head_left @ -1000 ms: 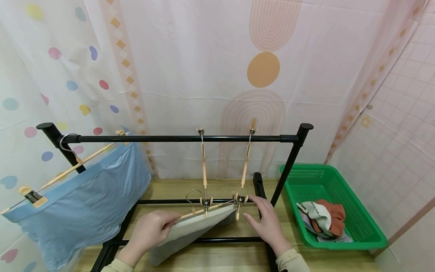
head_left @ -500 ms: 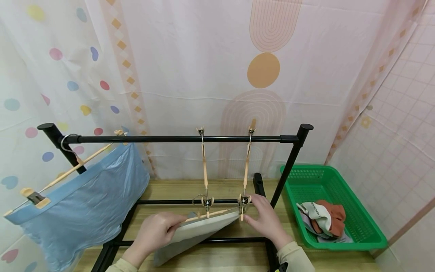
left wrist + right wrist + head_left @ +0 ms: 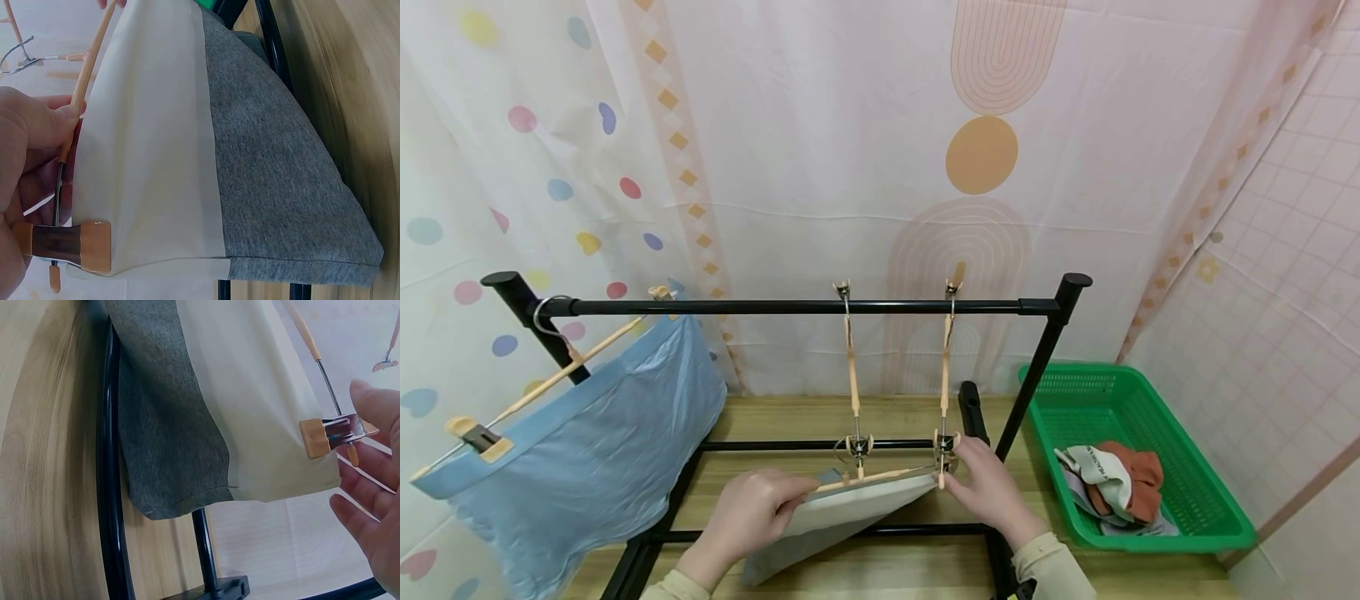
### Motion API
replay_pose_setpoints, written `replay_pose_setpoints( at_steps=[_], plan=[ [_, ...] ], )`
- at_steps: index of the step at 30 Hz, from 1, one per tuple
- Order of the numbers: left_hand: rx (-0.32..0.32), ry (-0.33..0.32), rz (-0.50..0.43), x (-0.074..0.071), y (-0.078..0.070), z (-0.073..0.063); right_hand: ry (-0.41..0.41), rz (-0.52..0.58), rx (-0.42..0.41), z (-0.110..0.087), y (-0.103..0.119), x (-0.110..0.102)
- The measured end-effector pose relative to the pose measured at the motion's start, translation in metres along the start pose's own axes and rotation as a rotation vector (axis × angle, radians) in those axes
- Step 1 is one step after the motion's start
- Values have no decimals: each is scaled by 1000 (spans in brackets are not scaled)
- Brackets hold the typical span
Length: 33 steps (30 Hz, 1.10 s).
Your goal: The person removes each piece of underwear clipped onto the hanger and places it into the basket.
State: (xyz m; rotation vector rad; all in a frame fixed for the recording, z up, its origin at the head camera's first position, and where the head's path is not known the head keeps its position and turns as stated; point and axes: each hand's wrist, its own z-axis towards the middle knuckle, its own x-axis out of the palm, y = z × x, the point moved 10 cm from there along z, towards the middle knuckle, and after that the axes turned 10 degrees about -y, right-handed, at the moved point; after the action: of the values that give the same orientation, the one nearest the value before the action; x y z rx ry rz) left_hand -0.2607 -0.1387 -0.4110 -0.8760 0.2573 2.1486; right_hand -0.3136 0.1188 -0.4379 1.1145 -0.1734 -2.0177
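My left hand [image 3: 748, 517] grips the wooden bar of a clip hanger [image 3: 94, 59] between thumb and fingers. From this hanger hangs a cloth garment [image 3: 165, 137] with a broad white upper band and a grey lower part. A wood-padded metal clip [image 3: 65, 245] pinches its upper corner beside my left palm. At the other end, a second clip [image 3: 331, 434] holds the opposite white corner. My right hand [image 3: 992, 492] is around that end with thumb and fingers apart and relaxed, fingertips right beside the clip. In the head view, a hanging hanger's lower clip partly covers this corner.
Two bare clip hangers, a left one [image 3: 852, 367] and a right one [image 3: 945, 358], hang from the black rail [image 3: 752, 307]. A blue garment [image 3: 602, 408] hangs clipped at the left. The green basket [image 3: 1206, 467] at the right holds folded clothes [image 3: 1138, 479]. Wooden boards lie beneath.
My left hand has shifted slightly right, carrying the hanger and garment along. My right hand has moved a little right and stays by the far clip. The right hanging hanger has swung slightly.
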Motion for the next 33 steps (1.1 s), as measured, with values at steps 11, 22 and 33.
replay_pose_setpoints(
  at_steps=[11, 22, 33],
  plan=[
    [51, -45, -13, 4, -8, 9, -38, 58, 18, -5, -2, -18],
    [90, -70, -44, 14, -18, 30, -139, 55, 32, -8, -2, -53],
    [105, -78, -42, 22, -27, 44, -212, 12, 10, -14, -12, -70]
  ],
)
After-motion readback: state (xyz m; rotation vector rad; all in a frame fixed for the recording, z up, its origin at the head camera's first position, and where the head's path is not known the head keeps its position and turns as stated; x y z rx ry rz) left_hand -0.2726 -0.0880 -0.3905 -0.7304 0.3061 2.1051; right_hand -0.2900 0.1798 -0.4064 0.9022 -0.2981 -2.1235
